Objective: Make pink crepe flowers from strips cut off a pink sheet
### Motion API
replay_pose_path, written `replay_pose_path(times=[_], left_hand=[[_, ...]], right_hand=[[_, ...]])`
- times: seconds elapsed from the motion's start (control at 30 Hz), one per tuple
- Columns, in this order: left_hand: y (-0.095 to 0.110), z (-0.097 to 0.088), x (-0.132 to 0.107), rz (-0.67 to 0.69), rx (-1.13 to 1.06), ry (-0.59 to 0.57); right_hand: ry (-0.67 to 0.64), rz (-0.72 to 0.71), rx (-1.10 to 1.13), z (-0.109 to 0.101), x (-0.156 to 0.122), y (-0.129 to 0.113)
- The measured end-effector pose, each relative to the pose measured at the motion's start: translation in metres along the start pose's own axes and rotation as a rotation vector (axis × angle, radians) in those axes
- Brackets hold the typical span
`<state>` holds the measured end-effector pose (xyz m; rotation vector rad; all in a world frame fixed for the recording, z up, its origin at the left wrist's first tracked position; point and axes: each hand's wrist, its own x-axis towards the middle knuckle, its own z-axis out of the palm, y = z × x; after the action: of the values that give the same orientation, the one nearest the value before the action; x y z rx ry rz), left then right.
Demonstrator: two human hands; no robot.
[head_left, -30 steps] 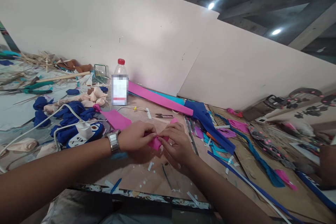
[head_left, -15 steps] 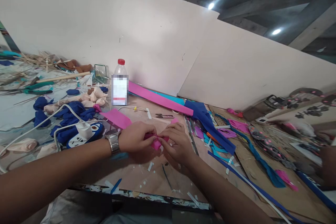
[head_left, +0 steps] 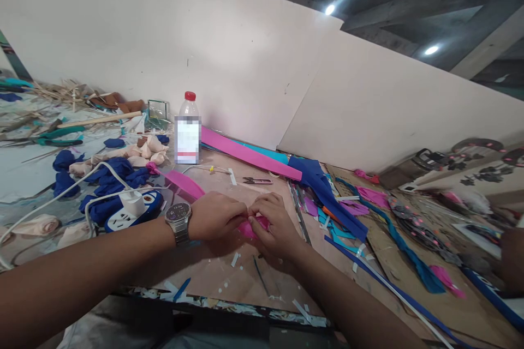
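Note:
My left hand (head_left: 216,218), with a metal watch (head_left: 179,220) on the wrist, and my right hand (head_left: 276,226) meet over the brown tabletop (head_left: 229,278). Both pinch a small folded pink piece (head_left: 254,227) between their fingertips, and most of it is hidden by the fingers. A pink strip (head_left: 184,184) trails from behind my left hand toward the back left.
A red-capped bottle (head_left: 187,131) stands by the white wall. Blue cloth pieces (head_left: 118,174), a white plug on a power strip (head_left: 131,204), long pink sheets (head_left: 245,154), small scissors (head_left: 256,180), and blue and teal scraps (head_left: 335,212) lie around. Another person's arm (head_left: 510,259) shows at the right edge.
My hands have closed tighter around the pink piece, so less of it shows. My left wrist has turned, and the watch face now points up.

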<state>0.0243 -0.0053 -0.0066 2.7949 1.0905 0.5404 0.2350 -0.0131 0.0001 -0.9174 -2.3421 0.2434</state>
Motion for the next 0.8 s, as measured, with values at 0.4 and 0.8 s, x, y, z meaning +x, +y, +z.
replay_pose_path(times=[0.4,0.8], left_hand=[[-0.006,0.003,0.002,-0.06,0.026,-0.054],[-0.007,-0.007,0.002,-0.132,-0.229,-0.107]], right_hand=[[-0.024,0.028,-0.004,0.003,0.001,0.004],[-0.048,0.05,-0.028,0.004,-0.001,0.009]])
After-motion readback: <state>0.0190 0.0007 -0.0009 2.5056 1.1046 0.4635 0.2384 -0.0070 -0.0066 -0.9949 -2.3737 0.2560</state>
